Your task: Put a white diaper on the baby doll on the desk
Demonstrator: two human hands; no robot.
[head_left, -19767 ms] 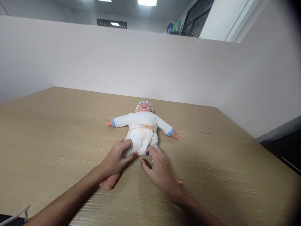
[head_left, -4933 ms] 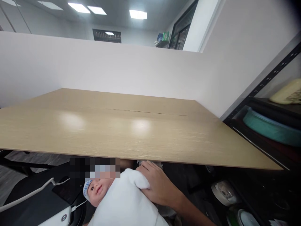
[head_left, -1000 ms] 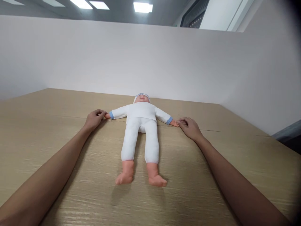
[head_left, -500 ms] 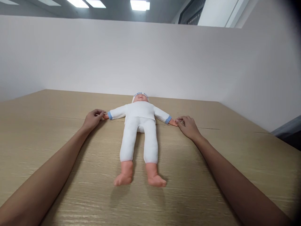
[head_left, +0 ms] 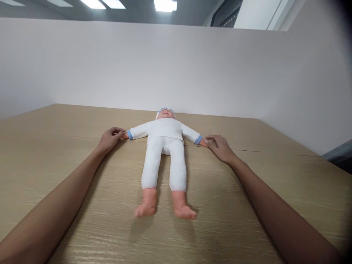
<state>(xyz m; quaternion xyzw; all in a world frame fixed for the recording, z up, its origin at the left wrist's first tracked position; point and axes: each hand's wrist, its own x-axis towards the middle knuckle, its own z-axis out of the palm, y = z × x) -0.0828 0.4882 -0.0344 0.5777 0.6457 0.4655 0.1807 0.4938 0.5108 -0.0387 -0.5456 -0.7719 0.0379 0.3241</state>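
Note:
A baby doll (head_left: 165, 129) in a white top and trousers with blue cuffs lies on its back, feet towards me and arms spread wide. Its white cap carries blue lettering. At the doll's hand on the left side, my left hand (head_left: 110, 139) is closed in a pinch around the small fingers. My right hand (head_left: 220, 147) grips the doll's other hand between thumb and fingers. Both bare feet of the doll point outwards, and its legs lie slightly apart.
The doll rests on a wooden table (head_left: 110, 220) with a thin seam across it. A white partition wall (head_left: 137, 66) rises behind the table and along its right side. Something dark grey (head_left: 341, 156) shows past the right edge.
The whole view has shifted very slightly. Both hands stay at the doll's hands, and the doll's pose looks the same.

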